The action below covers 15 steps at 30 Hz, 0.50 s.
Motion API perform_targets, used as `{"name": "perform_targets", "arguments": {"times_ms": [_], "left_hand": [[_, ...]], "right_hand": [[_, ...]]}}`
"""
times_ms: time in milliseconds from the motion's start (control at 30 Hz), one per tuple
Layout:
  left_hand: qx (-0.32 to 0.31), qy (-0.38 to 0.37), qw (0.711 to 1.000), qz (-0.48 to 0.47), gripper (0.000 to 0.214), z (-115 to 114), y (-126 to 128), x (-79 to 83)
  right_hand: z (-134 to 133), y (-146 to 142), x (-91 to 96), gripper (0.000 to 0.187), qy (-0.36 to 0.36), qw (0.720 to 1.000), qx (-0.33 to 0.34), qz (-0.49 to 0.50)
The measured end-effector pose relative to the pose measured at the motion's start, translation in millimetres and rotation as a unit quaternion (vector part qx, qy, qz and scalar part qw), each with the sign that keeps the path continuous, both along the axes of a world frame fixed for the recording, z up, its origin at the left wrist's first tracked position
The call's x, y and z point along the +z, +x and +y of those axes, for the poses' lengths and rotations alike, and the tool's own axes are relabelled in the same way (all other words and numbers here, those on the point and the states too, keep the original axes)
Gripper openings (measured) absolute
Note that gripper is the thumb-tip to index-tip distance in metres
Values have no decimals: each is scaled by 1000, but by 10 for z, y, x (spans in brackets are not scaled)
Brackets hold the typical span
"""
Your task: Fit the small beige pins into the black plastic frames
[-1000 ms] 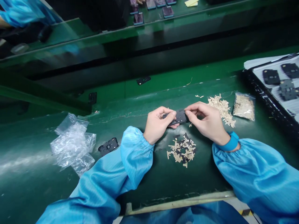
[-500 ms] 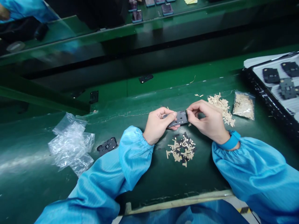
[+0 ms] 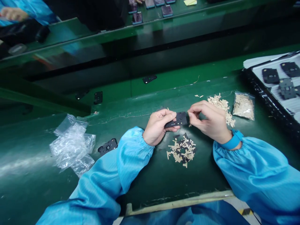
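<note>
On the right, a black tray (image 3: pixel 264 95) holds several dark parts (image 3: pixel 270 75) on a pale liner. Near it lies a small clear bag (image 3: pixel 243 106) filled with tan bits, just beside a loose tan heap (image 3: pixel 221 104). Empty clear bags (image 3: pixel 72 145) lie crumpled well to the left. Our left hand (image 3: pixel 157 126) pinches the plate (image 3: pixel 180 118) at its left end, thumb on top and fingers beneath, holding it just above the tabletop (image 3: pixel 145 181). Our right hand (image 3: pixel 208 120) has thumb and forefinger pressed together against the plate's right edge. We cannot tell whether they nip the edge or a small bit. The plate is flat, black and roughly rectangular with small cutouts. Scraps (image 3: pixel 182 150) lie below it.
</note>
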<state>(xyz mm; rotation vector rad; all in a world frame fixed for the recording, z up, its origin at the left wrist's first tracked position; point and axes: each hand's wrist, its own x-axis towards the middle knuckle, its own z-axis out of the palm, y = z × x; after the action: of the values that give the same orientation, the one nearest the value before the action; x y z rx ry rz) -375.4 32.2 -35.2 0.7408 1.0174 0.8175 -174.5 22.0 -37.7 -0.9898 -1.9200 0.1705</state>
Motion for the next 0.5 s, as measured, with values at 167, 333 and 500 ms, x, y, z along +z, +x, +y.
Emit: {"name": "perform_targets", "arguments": {"times_ms": [167, 333, 500], "left_hand": [[11, 20, 1000, -5, 35, -6, 11, 14], [20, 51, 998, -7, 37, -27, 16, -1], [25, 103, 994, 11, 36, -41, 3, -65]], "right_hand": [[-19, 5, 3, 14, 34, 999, 4, -23], [-40, -4, 3, 15, 45, 999, -4, -25], [-62, -21, 9, 14, 49, 998, -20, -20]]}}
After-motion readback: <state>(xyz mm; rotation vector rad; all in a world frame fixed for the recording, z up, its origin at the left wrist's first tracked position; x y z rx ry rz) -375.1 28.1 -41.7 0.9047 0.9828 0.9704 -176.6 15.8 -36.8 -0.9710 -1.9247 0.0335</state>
